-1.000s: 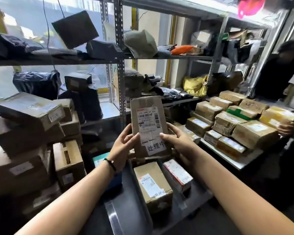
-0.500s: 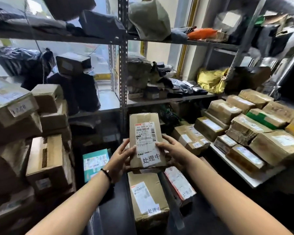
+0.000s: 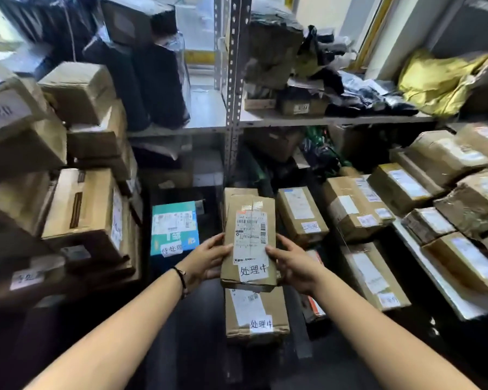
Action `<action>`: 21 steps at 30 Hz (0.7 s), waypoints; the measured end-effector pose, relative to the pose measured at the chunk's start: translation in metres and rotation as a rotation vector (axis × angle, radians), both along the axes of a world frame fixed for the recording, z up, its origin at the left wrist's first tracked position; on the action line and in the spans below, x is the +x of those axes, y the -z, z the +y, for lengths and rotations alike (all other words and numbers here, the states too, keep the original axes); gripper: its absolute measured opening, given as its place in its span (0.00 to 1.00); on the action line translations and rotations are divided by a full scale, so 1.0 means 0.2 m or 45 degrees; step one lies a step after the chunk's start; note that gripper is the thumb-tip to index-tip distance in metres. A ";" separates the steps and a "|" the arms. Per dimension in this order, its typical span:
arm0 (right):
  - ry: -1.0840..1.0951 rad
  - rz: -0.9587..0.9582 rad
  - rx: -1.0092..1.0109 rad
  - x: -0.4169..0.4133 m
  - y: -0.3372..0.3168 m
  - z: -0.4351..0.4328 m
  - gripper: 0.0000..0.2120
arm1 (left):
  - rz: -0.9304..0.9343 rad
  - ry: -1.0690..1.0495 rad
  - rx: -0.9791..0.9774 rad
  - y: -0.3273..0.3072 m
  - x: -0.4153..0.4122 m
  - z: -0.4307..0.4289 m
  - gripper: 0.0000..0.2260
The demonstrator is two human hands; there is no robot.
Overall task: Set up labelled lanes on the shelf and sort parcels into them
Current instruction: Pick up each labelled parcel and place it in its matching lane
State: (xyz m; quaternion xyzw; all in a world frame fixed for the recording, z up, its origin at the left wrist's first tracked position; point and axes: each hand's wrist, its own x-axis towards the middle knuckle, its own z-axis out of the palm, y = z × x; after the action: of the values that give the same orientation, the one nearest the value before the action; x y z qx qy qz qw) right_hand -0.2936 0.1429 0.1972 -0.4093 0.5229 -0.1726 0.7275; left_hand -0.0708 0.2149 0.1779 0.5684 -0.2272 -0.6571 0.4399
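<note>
The left hand and the right hand hold one brown cardboard parcel between them, each on one long side of its near half; the thumbs lie on the top face and the other fingers go under it, so both hands are wrapped round the parcel and neither is free. Its long axis runs away from the person, toward the perforated shelf upright; both hands are equally near to it. Its handwritten tag reads 处理中; the same words are on the second parcel, which lies just below in the view, nearer to the person, with its long axis the same way. The teal box to the left carries another tag, 待处理. So I judge that the held parcel belongs in this middle lane, and the move needs only lowering or pushing forward, no turning; the dark surface under it is poorly lit, and I cannot tell where its edges are.
</note>
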 end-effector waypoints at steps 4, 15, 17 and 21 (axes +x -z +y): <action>-0.021 0.053 0.083 -0.02 0.14 -0.01 0.31 | -0.029 0.005 0.080 0.07 -0.01 0.00 0.16; -0.106 0.010 0.189 -0.13 0.33 -0.06 0.37 | -0.093 -0.368 0.250 0.31 -0.05 0.00 0.15; -0.128 0.028 0.217 -0.19 0.37 -0.03 0.41 | -0.100 -0.381 0.281 0.33 -0.05 0.01 0.15; -0.141 0.080 0.255 -0.26 0.43 0.00 0.36 | -0.127 -0.388 0.310 0.35 -0.04 0.05 0.12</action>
State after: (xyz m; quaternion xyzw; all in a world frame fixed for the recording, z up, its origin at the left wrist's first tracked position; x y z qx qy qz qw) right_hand -0.3448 0.1427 0.1105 -0.3680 0.5368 -0.0661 0.7563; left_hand -0.0786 0.2245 0.1079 0.6771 -0.0789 -0.5764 0.4506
